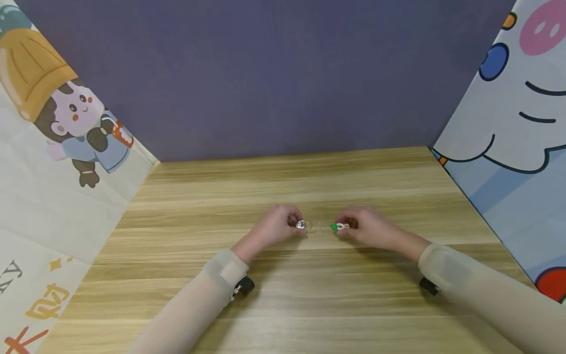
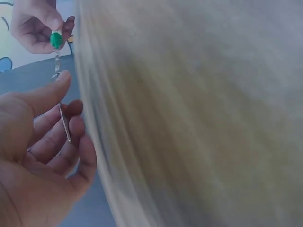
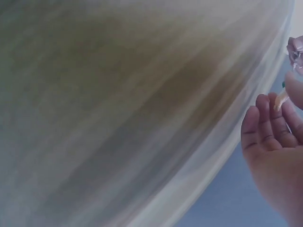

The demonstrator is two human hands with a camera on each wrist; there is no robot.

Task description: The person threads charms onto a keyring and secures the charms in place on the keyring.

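A small keychain is stretched level between the two hands above the wooden table. My left hand (image 1: 279, 223) pinches its silvery metal end (image 1: 301, 224) between thumb and fingers. In the left wrist view a thin metal strip (image 2: 65, 125) sticks out below the thumb, in front of the curled fingers. On the other side, my right hand (image 1: 369, 227) pinches a small charm (image 1: 340, 226) in green, white and orange. A fine, pale chain (image 1: 319, 225) spans the gap between them. The right wrist view shows the charm's orange tip (image 3: 280, 100) poking out past the thumb; the rest is mostly hidden.
The wood-grained table (image 1: 309, 305) reaches back to a dark purple-grey wall panel (image 1: 283, 78). Cartoon-printed cloths stand along the left (image 1: 101, 206) and right (image 1: 499, 142) sides. A black wrist camera (image 1: 244, 286) is strapped at the left sleeve, another (image 1: 429, 286) at the right.
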